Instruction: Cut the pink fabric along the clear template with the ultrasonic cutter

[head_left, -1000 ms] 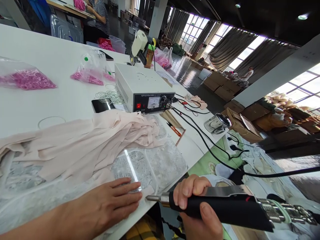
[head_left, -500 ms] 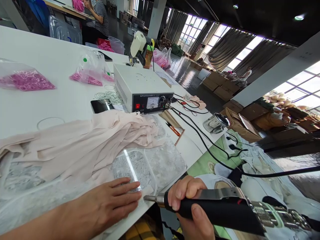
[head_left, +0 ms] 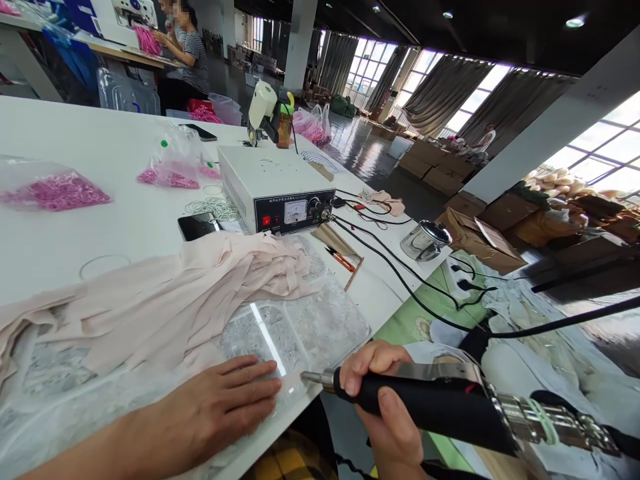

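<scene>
My left hand lies flat on a clear plastic sheet over a grey marbled surface, fingers stretched out and close together. A small pale patch shows by its fingertips, too faint to make out. My right hand is wrapped round a black handheld ultrasonic welder, its metal tip pointing left at the table edge, a short gap from the left fingertips. Whether the tip touches the sheet I cannot tell. Beyond the left hand lies a heap of pale pink fabric strips.
A white control box with a lit red switch stands behind the fabric. Its black cables run right, past orange thread snips and a glass mug. Left are a phone and bags of pink pieces. A person sits far left.
The welder's tip has moved slightly right and away from my left fingertips. My left hand stays flat in nearly the same place. The head view has tilted up a little.
</scene>
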`<state>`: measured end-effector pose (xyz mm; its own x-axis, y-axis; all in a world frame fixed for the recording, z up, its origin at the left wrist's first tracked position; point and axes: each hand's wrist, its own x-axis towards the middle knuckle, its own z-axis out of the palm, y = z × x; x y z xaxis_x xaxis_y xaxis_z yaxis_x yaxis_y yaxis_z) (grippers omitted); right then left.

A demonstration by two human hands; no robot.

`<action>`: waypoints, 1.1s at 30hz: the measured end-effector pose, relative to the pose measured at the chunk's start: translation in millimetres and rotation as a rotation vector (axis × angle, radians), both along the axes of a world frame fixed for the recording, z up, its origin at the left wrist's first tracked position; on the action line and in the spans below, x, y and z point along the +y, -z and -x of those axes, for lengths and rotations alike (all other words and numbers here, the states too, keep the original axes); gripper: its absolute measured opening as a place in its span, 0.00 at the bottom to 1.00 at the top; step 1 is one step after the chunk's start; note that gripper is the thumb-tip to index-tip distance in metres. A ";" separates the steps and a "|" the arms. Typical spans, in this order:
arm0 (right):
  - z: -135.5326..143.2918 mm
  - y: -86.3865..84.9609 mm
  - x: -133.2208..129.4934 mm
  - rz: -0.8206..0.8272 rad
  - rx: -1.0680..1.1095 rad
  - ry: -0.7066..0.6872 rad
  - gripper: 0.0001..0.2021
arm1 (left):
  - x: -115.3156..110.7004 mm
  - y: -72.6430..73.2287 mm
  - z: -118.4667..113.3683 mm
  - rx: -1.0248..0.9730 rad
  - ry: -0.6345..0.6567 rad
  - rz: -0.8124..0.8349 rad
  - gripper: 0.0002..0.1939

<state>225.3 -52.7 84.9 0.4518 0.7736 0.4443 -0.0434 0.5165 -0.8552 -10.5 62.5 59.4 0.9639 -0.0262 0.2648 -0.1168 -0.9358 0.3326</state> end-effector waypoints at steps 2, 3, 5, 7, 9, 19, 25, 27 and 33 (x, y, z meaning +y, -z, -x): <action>-1.1 -1.2 1.3 -0.007 -0.010 -0.013 0.06 | 2.5 0.2 2.2 0.006 -0.031 -0.016 0.22; -1.4 -2.0 1.7 -0.010 -0.008 -0.017 0.06 | 3.9 0.5 4.2 0.008 -0.054 -0.029 0.21; -1.2 -3.6 1.7 -0.018 -0.001 -0.015 0.06 | 6.4 1.0 9.2 -0.005 -0.101 -0.046 0.20; 0.3 -4.2 1.1 -0.019 0.012 -0.017 0.07 | 8.2 1.7 14.7 -0.033 -0.141 -0.043 0.17; 2.4 -3.4 0.3 -0.012 0.024 -0.035 0.07 | 8.7 2.4 19.4 -0.054 -0.170 -0.028 0.16; -4.4 4.6 7.8 -0.023 -0.016 -0.040 0.06 | 5.0 3.4 22.9 -0.027 -0.185 -0.019 0.16; -3.7 7.5 13.2 -0.066 -0.018 -0.029 0.08 | 12.2 -3.2 11.0 -0.072 -0.158 -0.057 0.16; -3.0 8.0 14.7 -0.070 -0.020 -0.038 0.07 | 15.6 -6.5 9.0 -0.061 -0.140 -0.078 0.16; -3.8 6.2 20.8 -0.065 -0.033 -0.025 0.06 | 22.0 -9.1 8.3 -0.012 -0.109 -0.059 0.19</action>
<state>229.2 -31.9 78.7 0.4168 0.7538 0.5080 -0.0296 0.5698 -0.8213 -18.8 84.5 68.5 0.9588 0.0627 0.2770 -0.0168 -0.9611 0.2758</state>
